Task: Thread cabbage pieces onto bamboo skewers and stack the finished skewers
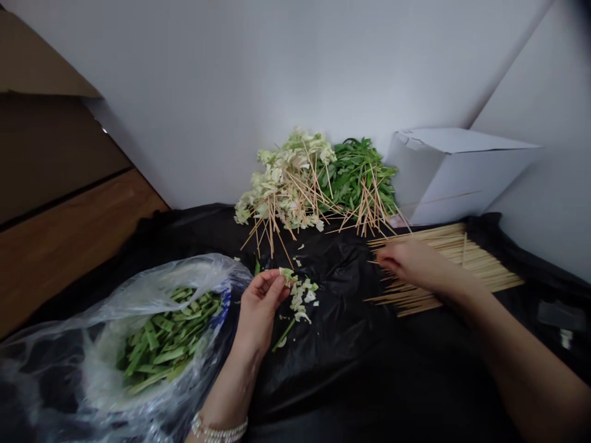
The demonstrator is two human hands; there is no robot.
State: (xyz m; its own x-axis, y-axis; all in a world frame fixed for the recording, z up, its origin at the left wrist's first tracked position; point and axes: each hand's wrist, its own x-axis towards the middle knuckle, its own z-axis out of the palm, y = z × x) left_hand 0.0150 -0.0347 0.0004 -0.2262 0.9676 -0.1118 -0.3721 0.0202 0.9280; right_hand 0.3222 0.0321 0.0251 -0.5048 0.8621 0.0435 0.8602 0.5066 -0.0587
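Note:
My left hand (262, 307) is closed in a pinch on a pale green cabbage piece (287, 275). Just beyond its fingertips, loose cabbage scraps (302, 298) and a green stem (283, 336) lie on the black plastic sheet (351, 375). Over on the right, my right hand (406, 261) reaches across a pile of bamboo skewers (484, 264). Its fingers are pressed together at the pile's left end, on a skewer whose tip shows beside them; the rest of that skewer is hidden.
A clear plastic bag (106, 344) of cut green vegetable pieces (168, 338) stands at left. By the wall lie skewered cabbage (289, 169) and skewered leafy greens (355, 169), sticks toward me. A white box (462, 175) is at back right, a cardboard box (50, 147) far left.

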